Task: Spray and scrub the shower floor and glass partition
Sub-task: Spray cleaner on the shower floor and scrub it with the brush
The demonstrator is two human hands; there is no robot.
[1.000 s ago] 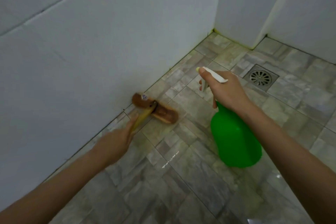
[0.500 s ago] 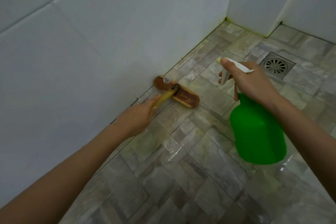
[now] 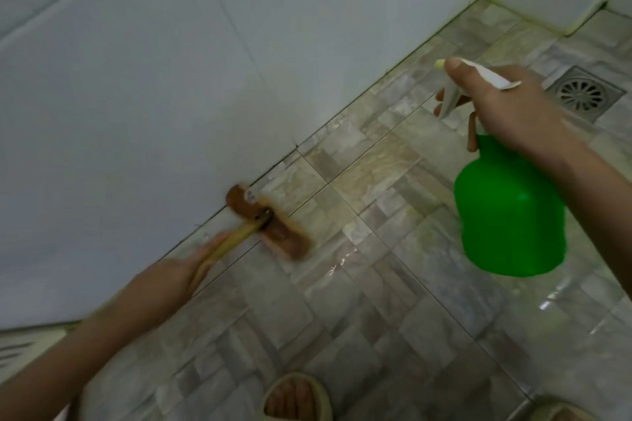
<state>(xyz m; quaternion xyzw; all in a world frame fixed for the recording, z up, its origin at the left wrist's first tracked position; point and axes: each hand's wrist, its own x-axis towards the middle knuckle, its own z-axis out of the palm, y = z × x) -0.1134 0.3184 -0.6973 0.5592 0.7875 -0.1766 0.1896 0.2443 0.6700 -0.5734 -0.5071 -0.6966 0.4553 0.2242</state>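
Item 1, far left: white wall tiles (image 3: 171, 96), meeting the floor along a dark grout seam that runs from lower left to upper right.

Item 2: left hand (image 3: 164, 284), its grip closed round the yellowish handle (image 3: 236, 239) of a scrub brush. Fingers are blurred; the exact wrap cannot be made out.

Item 3: brush head (image 3: 266, 220), brown, oblong, laid bristles-down on the shower floor (image 3: 376, 335). Its long axis is set across the handle, running from the wall seam outward to the lower right. The upper-left end is seen touching or just beside the foot of the wall. The head lies ahead of the left hand, up and to the right along the handle. Blur suggests a scrubbing stroke under way.

Item 4: wet sheen on the grey stone-pattern tiles, between brush and bottle.

Item 5: slippered foot (image 3: 295, 398), bottom edge.

Item 6: green spray bottle (image 3: 509, 212), held clear of the floor, upright, well apart from the brush head.

Item 7: right hand (image 3: 506, 106), its grip closed on the white trigger head (image 3: 478, 73), fingers curled on the lever. The nozzle is pointed left, toward the seam ahead of the brush.

Item 8: floor drain (image 3: 583, 92), beyond the right hand.

Judgement: the seam strip ahead of the brush is taken as the next ground; the left hand is the nearer, and a push along the wall line is called for. No glass partition is in view.
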